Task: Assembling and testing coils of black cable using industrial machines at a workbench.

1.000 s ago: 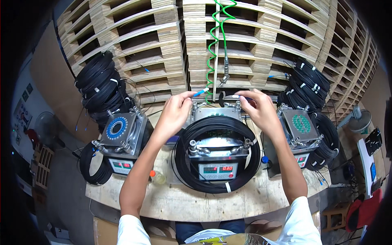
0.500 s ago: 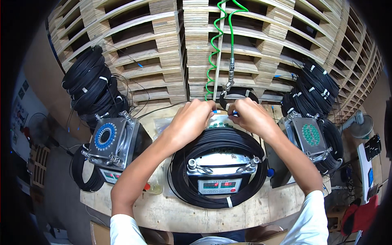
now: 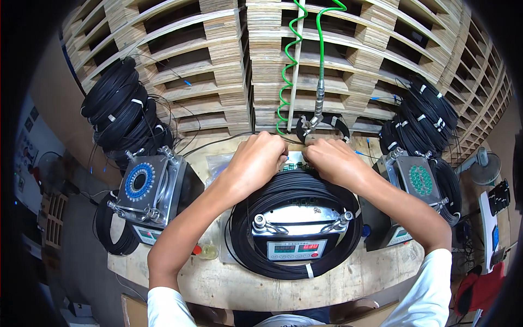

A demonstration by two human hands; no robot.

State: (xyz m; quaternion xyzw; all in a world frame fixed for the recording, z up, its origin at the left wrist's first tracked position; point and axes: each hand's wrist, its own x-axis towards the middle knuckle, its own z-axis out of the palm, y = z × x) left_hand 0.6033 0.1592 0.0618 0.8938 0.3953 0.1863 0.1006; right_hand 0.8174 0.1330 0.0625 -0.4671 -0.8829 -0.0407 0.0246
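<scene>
My left hand (image 3: 259,162) and my right hand (image 3: 336,162) face each other over the far side of the middle machine (image 3: 297,215), fingers pinched. A bit of a small blue connector (image 3: 286,158) peeks from my left fingertips. What my right fingers pinch is hidden behind that hand. Just below the hands, small green fittings (image 3: 297,166) line the machine's far edge, partly covered. A large coil of black cable (image 3: 244,256) encircles this machine, tied with a white band, and its front panel (image 3: 297,249) has a lit red display.
A machine with a blue connector ring (image 3: 140,182) stands left, one with a green-dotted plate (image 3: 420,180) right. Black cable coils (image 3: 117,103) are piled behind both. A metal air nozzle (image 3: 317,111) hangs from a green hose beyond my hands. A small jar (image 3: 209,252) sits front left.
My right hand has turned so its fingers curl in and hide the blue piece seen there before. My left hand has barely moved. The nozzle appears farther right, and the display differs.
</scene>
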